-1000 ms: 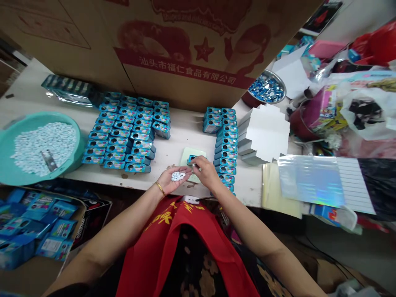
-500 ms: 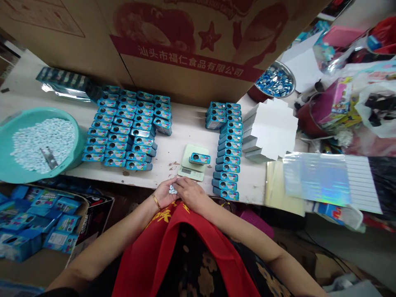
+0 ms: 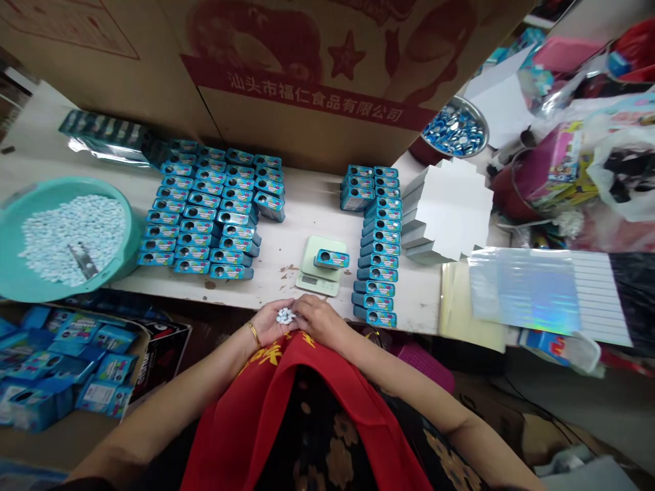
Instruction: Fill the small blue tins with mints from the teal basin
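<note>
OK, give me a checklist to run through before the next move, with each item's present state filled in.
1. White pieces in the left hand: ok, a small heap lies in its palm.
2. Right hand clear of the left: not ok, its fingers are at the left hand's pieces.
3. Blue box on the scale with its round opening uncovered: ok, the dark hole shows.
4. Scale reading: cannot tell, the display is too small to read.
5. More pieces in the green tub: ok, plenty.
</note>
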Motion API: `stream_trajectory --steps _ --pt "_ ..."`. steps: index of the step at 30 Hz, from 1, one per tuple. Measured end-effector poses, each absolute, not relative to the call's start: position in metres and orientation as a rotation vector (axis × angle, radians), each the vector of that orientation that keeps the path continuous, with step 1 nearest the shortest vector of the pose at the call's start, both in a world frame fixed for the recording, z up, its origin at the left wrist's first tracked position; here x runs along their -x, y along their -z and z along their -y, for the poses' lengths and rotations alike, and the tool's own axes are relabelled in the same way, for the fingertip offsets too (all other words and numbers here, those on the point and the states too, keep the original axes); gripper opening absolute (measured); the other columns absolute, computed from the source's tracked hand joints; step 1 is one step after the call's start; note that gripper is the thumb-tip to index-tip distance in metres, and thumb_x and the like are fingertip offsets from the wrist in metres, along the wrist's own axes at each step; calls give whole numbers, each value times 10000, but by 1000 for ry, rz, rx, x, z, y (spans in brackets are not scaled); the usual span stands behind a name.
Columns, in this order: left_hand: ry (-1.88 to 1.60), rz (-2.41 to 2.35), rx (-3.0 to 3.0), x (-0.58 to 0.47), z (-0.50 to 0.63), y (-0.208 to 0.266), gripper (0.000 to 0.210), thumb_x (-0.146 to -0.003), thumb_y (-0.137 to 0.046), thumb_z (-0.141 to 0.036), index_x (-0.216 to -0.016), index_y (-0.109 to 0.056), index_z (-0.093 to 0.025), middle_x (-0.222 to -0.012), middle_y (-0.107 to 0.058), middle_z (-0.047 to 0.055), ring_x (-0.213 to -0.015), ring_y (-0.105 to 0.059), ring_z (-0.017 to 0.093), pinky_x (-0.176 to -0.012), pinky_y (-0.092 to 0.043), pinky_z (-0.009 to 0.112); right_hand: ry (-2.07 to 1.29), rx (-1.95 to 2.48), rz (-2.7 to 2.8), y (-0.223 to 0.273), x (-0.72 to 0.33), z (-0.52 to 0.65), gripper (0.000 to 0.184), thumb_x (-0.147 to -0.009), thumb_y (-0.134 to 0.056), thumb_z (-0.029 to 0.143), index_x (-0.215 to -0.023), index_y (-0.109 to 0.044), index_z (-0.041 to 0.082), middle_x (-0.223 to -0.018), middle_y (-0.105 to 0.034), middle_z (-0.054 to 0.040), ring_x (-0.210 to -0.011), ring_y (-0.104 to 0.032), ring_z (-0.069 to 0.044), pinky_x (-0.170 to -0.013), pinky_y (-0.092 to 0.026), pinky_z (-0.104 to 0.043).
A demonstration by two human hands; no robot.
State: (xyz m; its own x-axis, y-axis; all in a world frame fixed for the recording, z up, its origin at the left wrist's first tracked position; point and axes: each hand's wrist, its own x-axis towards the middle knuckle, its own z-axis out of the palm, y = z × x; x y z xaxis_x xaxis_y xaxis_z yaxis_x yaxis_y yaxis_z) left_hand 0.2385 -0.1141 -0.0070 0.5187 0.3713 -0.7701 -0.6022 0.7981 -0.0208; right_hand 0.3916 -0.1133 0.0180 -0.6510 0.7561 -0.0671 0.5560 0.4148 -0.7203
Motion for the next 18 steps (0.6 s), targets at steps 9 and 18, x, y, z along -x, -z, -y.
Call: stream_trajectory --steps 9,18 --pt "-597 -765 241 -244 99 1 288 -776 -466 -163 -1020 -534 -25 -1030 -600 199 -1034 -526 274 -842 -438 361 -836 1453 1955 -20 -437 51 135 -718 -506 148 -824 -587 170 -766 -548 -23 -648 -498 -110 -632 -425 -231" --pt "-624 -788 275 -243 103 -1 271 -775 -454 -149 -1010 -537 -43 -1009 -611 188 -985 -560 253 -807 -455 351 -896 1518 1799 -12 -444 31 130 -711 -521 186 -803 -612 169 -753 -569 -20 -632 -522 -110 -582 -437 -229"
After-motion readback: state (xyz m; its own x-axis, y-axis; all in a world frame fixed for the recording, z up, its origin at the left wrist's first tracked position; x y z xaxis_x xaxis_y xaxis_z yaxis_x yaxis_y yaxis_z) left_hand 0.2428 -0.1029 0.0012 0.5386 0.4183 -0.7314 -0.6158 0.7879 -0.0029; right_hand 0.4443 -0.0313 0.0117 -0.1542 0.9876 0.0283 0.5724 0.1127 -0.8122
